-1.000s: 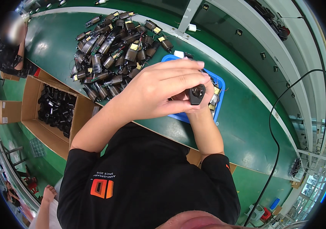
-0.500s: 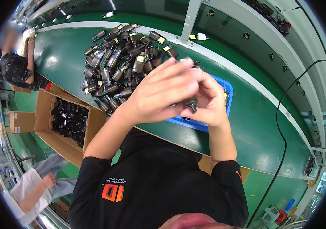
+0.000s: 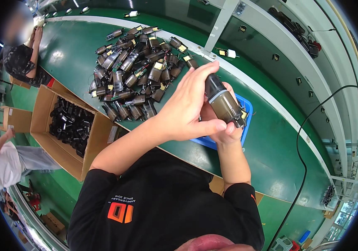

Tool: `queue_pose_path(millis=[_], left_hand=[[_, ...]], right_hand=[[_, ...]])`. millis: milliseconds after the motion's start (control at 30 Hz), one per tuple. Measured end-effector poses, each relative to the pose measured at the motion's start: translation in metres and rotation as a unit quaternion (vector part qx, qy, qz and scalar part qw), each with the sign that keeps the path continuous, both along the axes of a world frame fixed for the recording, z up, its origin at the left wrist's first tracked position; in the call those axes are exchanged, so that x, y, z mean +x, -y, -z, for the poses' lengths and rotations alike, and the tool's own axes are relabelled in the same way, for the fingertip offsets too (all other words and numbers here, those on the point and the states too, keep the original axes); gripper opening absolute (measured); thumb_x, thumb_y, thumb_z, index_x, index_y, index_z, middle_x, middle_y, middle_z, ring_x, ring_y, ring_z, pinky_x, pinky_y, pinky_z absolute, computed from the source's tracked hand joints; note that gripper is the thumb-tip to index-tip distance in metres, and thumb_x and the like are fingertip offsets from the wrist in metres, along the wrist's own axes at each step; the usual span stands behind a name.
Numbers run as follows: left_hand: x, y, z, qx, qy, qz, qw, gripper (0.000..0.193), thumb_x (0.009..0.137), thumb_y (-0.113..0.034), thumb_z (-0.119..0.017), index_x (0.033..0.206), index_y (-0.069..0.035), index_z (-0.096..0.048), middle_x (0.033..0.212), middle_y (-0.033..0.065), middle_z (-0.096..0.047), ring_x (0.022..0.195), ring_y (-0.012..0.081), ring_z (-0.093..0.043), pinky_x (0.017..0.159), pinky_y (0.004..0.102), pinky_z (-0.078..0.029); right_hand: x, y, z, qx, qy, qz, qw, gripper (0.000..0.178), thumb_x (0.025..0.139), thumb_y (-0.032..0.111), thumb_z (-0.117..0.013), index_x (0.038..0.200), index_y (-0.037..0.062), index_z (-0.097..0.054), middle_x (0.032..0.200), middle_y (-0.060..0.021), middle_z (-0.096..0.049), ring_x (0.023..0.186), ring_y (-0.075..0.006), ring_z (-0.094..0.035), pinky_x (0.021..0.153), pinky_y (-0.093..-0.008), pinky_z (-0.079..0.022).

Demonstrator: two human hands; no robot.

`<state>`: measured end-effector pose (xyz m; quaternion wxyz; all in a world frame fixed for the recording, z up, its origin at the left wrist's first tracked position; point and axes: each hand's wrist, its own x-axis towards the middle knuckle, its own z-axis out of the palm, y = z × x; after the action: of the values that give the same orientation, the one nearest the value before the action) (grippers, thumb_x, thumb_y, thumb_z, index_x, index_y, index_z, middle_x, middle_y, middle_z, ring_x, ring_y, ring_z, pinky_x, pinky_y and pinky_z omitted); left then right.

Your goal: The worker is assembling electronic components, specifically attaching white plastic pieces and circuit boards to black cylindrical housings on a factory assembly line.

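Observation:
A dark, see-through cylindrical housing with a black end cap (image 3: 224, 104) is held tilted between my hands above the green bench. My left hand (image 3: 187, 104) lies along its left side, the fingers stretched up toward the black upper part and the thumb reaching to the lower end. Behind and beneath the housing, my right hand (image 3: 229, 133) cups it, with most of its fingers hidden. Below my hands stands a blue tray (image 3: 247, 125) with a few parts showing in it. To the left lies a heap of similar dark cylindrical housings (image 3: 133, 69) with yellow labels and wires.
A cardboard box (image 3: 97, 142) of black plastic parts (image 3: 72, 125) stands at the bench's left edge. One person (image 3: 22, 62) sits at the far left; another (image 3: 7, 161) is nearer. A white-tipped part (image 3: 229, 53) lies beyond the rail. A black cable (image 3: 302, 167) hangs at right.
The housing has turned into view, its side now showing between my hands. My left hand has shifted from across the front to its left side. The person at lower left has moved.

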<state>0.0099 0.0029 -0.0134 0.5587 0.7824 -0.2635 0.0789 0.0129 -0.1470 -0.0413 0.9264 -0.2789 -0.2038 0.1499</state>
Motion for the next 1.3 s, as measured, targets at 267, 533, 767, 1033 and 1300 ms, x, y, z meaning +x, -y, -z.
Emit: queue_pose_path(millis=[267, 533, 767, 1033, 1300], left_hand=[[0.001, 0.003, -0.004, 0.098, 0.114, -0.016, 0.989, 0.096, 0.078, -0.066, -0.057, 0.140, 0.001, -0.027, 0.147, 0.0241, -0.030, 0.139, 0.0410, -0.028, 0.113, 0.0606, -0.014], [0.006, 0.009, 0.009, 0.120, 0.111, -0.030, 0.986, 0.102, 0.078, -0.079, -0.037, 0.141, 0.001, -0.027, 0.147, 0.0245, -0.030, 0.139, 0.0414, -0.029, 0.112, 0.0617, -0.012], [0.006, 0.004, -0.004, 0.037, 0.055, 0.013, 0.998, 0.050, 0.094, -0.023, -0.045, 0.137, 0.001, -0.036, 0.137, 0.0219, -0.044, 0.134, 0.0361, -0.038, 0.115, 0.0516, -0.018], [0.011, 0.006, 0.004, -0.056, -0.006, 0.061, 0.997, 0.052, 0.096, -0.018, -0.044, 0.142, 0.002, -0.030, 0.137, 0.0203, -0.043, 0.127, 0.0301, -0.044, 0.109, 0.0404, -0.032], [0.011, 0.008, 0.006, -0.010, 0.089, 0.020, 0.996, 0.055, 0.096, -0.028, -0.039, 0.143, -0.001, -0.031, 0.146, 0.0184, -0.039, 0.139, 0.0344, -0.034, 0.116, 0.0556, -0.007]], right_hand=[[-0.004, 0.003, 0.003, -0.017, 0.039, 0.062, 0.997, 0.080, 0.058, 0.024, -0.087, 0.124, 0.0039, -0.046, 0.127, -0.0131, -0.049, 0.122, -0.0265, -0.049, 0.109, -0.0398, -0.034], [-0.010, -0.008, -0.004, -0.058, 0.007, 0.107, 0.993, 0.089, 0.060, 0.036, -0.085, 0.129, 0.0098, -0.035, 0.130, -0.0131, -0.046, 0.126, -0.0274, -0.046, 0.110, -0.0433, -0.035], [-0.002, -0.003, 0.001, 0.015, 0.012, 0.043, 0.999, 0.081, 0.063, 0.041, -0.078, 0.128, 0.0094, -0.040, 0.125, -0.0109, -0.048, 0.119, -0.0260, -0.049, 0.106, -0.0414, -0.038], [-0.002, -0.006, 0.005, 0.018, -0.021, 0.049, 0.998, 0.083, 0.065, 0.041, -0.078, 0.131, 0.0092, -0.039, 0.125, -0.0105, -0.049, 0.120, -0.0248, -0.049, 0.107, -0.0399, -0.038], [-0.010, -0.008, 0.000, -0.002, 0.031, 0.089, 0.996, 0.081, 0.062, 0.031, -0.081, 0.127, 0.0072, -0.039, 0.120, -0.0113, -0.050, 0.117, -0.0244, -0.051, 0.107, -0.0400, -0.038]])
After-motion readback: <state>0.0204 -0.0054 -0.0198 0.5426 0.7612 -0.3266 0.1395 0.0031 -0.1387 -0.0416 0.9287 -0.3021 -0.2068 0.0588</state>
